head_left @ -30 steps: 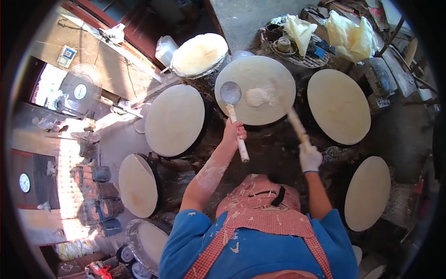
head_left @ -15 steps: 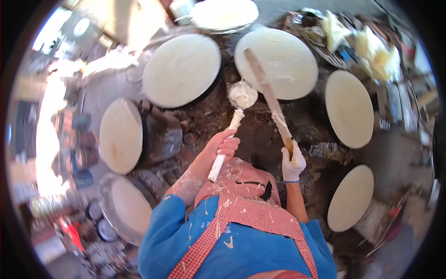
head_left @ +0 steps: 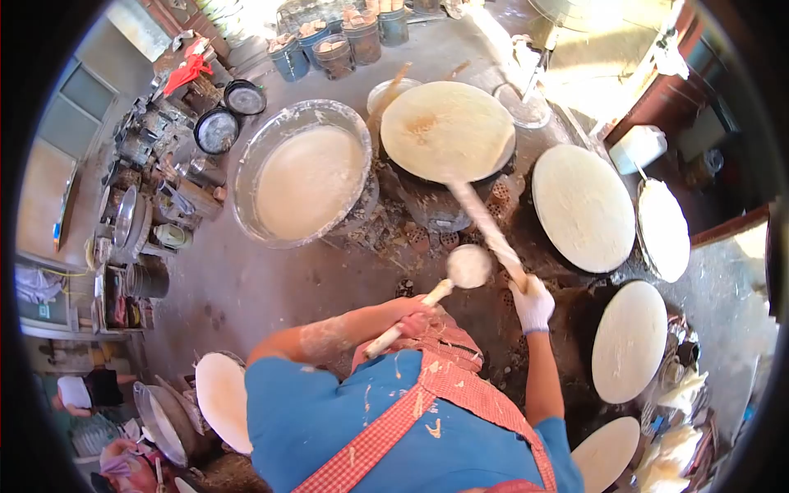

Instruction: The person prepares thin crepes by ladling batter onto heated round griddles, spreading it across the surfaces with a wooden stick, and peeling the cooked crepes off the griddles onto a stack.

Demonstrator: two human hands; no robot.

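Observation:
My left hand (head_left: 408,317) is closed around the pale handle of a ladle (head_left: 469,266), whose round bowl is coated in white batter. In a white glove, my right hand (head_left: 532,304) grips a long flat wooden spatula (head_left: 485,222), slightly blurred. The spatula's far end reaches the near edge of a round griddle covered by a thin flatbread (head_left: 444,127) with a browned patch; whether they touch I cannot tell. Left of that griddle stands a wide metal basin (head_left: 246,197) holding pale batter (head_left: 308,177).
More batter-covered round griddles stand around me, including one at the right (head_left: 583,209) and one lower right (head_left: 629,341). Buckets (head_left: 333,56) line the far side. Black pans (head_left: 217,131) sit at the left. Two people are partly visible at lower left, one in a white top (head_left: 74,393).
My view has swung left, bringing the batter basin and the browned flatbread's griddle in front of me. The ladle and the spatula stay in my hands.

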